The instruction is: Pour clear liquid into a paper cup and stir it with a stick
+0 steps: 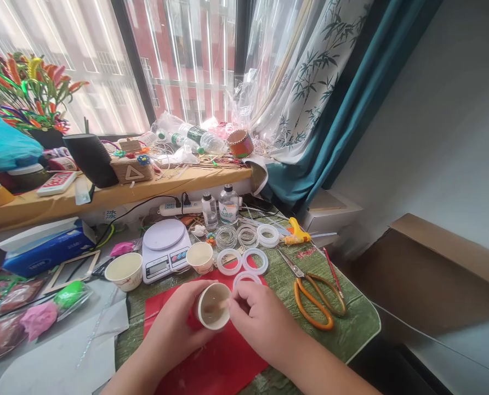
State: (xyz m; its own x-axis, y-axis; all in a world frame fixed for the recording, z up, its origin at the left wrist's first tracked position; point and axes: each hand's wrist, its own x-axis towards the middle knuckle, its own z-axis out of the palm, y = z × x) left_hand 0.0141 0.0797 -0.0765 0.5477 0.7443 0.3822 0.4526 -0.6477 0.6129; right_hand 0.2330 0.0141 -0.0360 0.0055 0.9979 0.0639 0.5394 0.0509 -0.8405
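My left hand (pixel 176 315) is wrapped round a paper cup (pixel 205 321), which tilts so that its inside faces me. Pinched in my right hand (pixel 265 321) is a light wooden stick (pixel 223 304), its lower end dipping into the cup. Inside the cup there seems to be a clear liquid. Beneath both hands lies a red sheet (pixel 232 362). Just beyond the cup are several whitish ring moulds, the closest ring mould (pixel 236 280) partly hidden by my right hand. Another paper cup (pixel 199 258) stands past my left hand, beside a white digital scale (pixel 166 241).
Large scissors (pixel 316 299) with orange handles lie to the right, near a red pencil (pixel 334 274) and a yellow glue gun (pixel 297 231). Two clear bottles (pixel 228 208) stand at the back. At left are a third paper cup (pixel 125 277), bagged clay (pixel 41 318) and a blue tissue pack (pixel 49 252).
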